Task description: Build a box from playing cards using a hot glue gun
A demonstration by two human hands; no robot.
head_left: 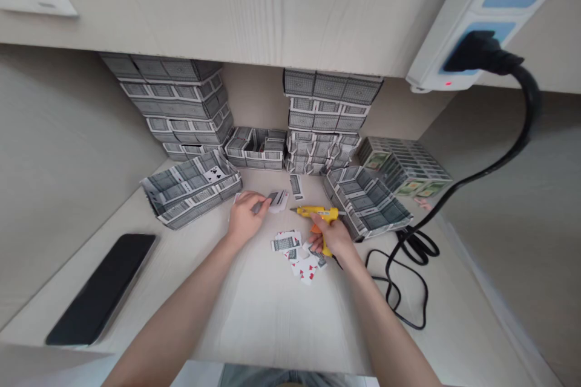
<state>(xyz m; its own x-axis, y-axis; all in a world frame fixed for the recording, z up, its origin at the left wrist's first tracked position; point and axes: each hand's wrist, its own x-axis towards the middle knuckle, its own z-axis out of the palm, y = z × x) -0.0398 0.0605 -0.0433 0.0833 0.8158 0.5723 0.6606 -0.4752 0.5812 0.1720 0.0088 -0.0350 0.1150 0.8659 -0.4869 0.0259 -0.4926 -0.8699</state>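
My right hand (334,237) is wrapped round the handle of a yellow hot glue gun (323,213), its nozzle pointing left. Its orange trigger lies by my fingers. My left hand (246,216) is closed, thumb and fingertips pinching a playing card (274,198) at a small stack of white-edged cards. Just beyond the gun's nozzle lies a narrow card piece (296,186). Below the gun is a loose pile of playing cards (303,266), some showing red hearts, others their grey patterned backs.
Open card-built trays stand at the left (195,193) and right (363,202). Tall card-box stacks (177,97) (324,109) rise behind. A black phone (102,290) lies front left. A power strip (472,30) hangs upper right, its black cable (454,184) looping down to the table.
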